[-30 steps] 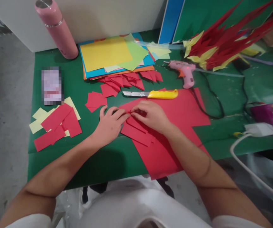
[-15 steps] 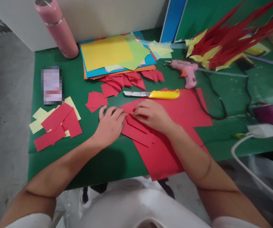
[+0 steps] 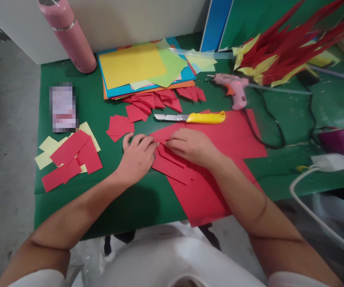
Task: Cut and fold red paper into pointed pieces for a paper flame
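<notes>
My left hand [image 3: 137, 159] has its fingertips closed on the left end of a narrow red paper strip [image 3: 174, 158]. At the strip's upper edge, my right hand [image 3: 194, 148] pinches the same paper, its fingertips almost touching the left ones. Part of the strip is hidden under my fingers. More cut red paper pieces [image 3: 172, 170] lie just below it, on top of large red paper sheets [image 3: 238, 135]. Beyond my right hand rests a yellow-handled utility knife [image 3: 206, 117], its blade out and pointing left.
Folded red pieces [image 3: 155, 99] lie before a stack of coloured paper [image 3: 133, 65]. Red and yellow strips [image 3: 70, 147] are at left, below a blurred rectangle [image 3: 63, 107] and a pink bottle [image 3: 70, 40]. A corded pink glue gun [image 3: 234, 87] and red-yellow paper flames [image 3: 273, 56] are right.
The view has shifted slightly. My right fingers have drawn in a little closer over the red strip; my left hand keeps its place on it.
</notes>
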`<state>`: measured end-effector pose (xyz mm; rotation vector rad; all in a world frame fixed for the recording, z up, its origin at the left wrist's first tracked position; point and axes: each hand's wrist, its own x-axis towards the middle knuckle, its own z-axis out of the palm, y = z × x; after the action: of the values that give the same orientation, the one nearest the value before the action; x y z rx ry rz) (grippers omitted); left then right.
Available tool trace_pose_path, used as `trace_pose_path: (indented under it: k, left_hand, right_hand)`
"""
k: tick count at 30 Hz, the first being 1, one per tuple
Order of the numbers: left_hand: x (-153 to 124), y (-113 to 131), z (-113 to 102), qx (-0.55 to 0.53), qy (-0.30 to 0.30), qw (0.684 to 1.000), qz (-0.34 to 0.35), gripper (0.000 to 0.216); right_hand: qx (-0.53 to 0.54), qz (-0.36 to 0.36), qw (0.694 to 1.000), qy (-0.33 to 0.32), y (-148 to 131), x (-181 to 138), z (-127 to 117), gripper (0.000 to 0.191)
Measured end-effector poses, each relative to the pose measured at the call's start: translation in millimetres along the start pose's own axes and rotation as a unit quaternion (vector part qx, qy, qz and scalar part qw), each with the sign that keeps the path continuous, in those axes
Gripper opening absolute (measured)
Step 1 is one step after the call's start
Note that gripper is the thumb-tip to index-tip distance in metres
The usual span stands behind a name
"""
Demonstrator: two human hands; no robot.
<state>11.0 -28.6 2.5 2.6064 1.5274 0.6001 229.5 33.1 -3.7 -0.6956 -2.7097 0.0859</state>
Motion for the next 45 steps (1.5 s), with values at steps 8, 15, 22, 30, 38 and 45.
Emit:
trace_pose_path:
  k: [8,15,22,30,38,45]
  left_hand:
    - [-1.7,-1.5,1.5,-0.023,-0.018,0.998,0.055,0.03]
    - [-2.5,0.4,-0.2,-0.011,-0.007,0.999,0.053,0.031]
    - [-2.4,1.2,-0.3,-0.023,-0.026,0.999,0.041,0.031]
    - [-1.9,1.1,-0.1,-0.011,-0.003,0.998,0.065,0.029]
    - [-1.8,0.7,-0.4,-0.028,-0.023,0.998,0.047,0.03]
    - [-1.6,1.3,-1.0,-0.047,-0.039,0.998,0.025,0.032]
  right_hand:
    - [-0.016,-0.009,1.0,-0.011,-2.2,-0.1,-1.8,0.03]
    - [-0.063,-0.037,0.997,-0.005,-2.9,0.4,-4.0,0.032]
    - [-0.064,-0.042,0.997,-0.017,-3.0,1.0,-4.4,0.033]
    - [-0.062,-0.053,0.997,0.003,-2.2,0.5,-4.6,0.031]
    - [-0.07,-0.07,0.995,0.026,-0.9,1.3,-4.3,0.028]
    - [-0.071,-0.064,0.995,0.013,-2.0,2.9,-5.1,0.028]
